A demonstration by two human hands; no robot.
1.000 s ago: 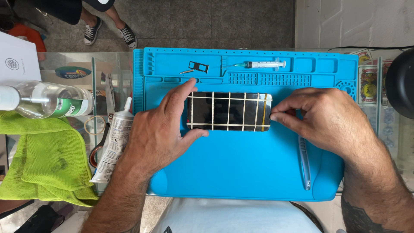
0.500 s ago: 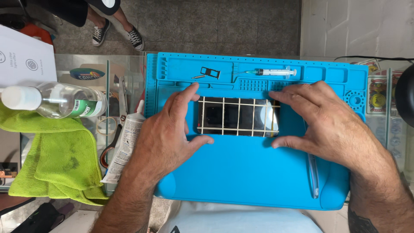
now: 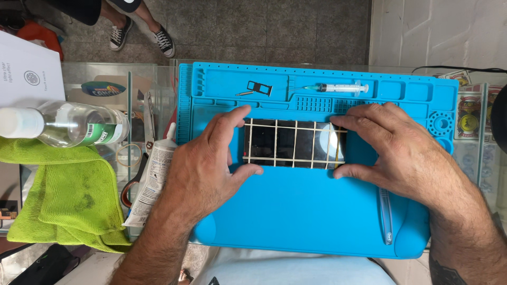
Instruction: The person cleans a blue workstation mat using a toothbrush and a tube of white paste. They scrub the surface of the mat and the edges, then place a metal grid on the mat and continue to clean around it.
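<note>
While the dark phone [image 3: 293, 143], strapped with pale rubber bands [image 3: 274, 142], lies flat near the top middle of the blue mat [image 3: 317, 221], the left hand [image 3: 203, 169] and right hand [image 3: 401, 153] pinch its short ends between thumb and spread fingers. Uneven pressure could, I'd guess, snap a band or shift the screen. A syringe [image 3: 338, 87] lies along the mat's top edge.

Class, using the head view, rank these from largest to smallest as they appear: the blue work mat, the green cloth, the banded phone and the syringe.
1. blue work mat
2. green cloth
3. banded phone, partly covered by both hands
4. syringe

All lie at about the same level, so nearness hardly skews the order.
</note>
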